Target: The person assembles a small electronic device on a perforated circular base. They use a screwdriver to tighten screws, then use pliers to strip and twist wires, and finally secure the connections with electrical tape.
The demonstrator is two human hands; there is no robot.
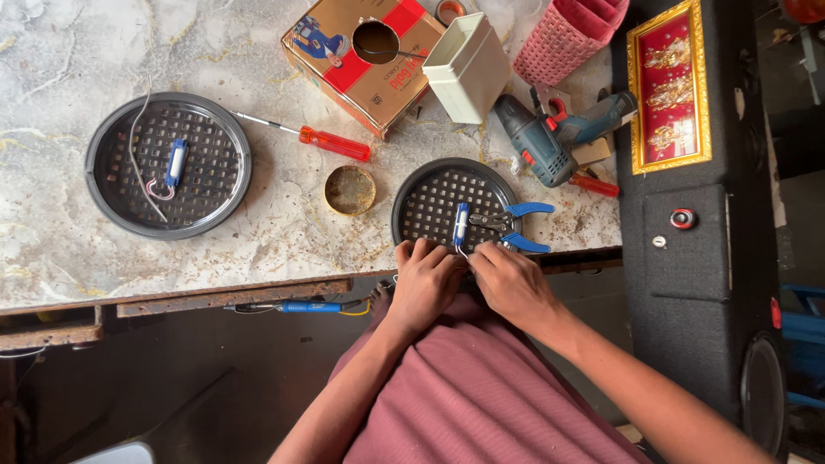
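**Here, a small clip on a light perforated tray**

I see both hands at the near edge of the tabletop [258,249]. My left hand [427,279] and right hand [507,279] pinch a small blue-and-white piece [461,225] with a thin wire, on the round perforated tray [430,202]. Blue-handled pliers [516,228] lie beside it. The piece looks light, stiff and fiddly; the blue body seems the best place to grip.

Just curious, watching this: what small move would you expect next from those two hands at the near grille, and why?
Probably pick up the blue-handled pliers. Both the left hand and right hand pinch at the near rim of the round black grille, by the small blue-and-white part, and the pliers lie untouched on the grille just beyond the right fingers.
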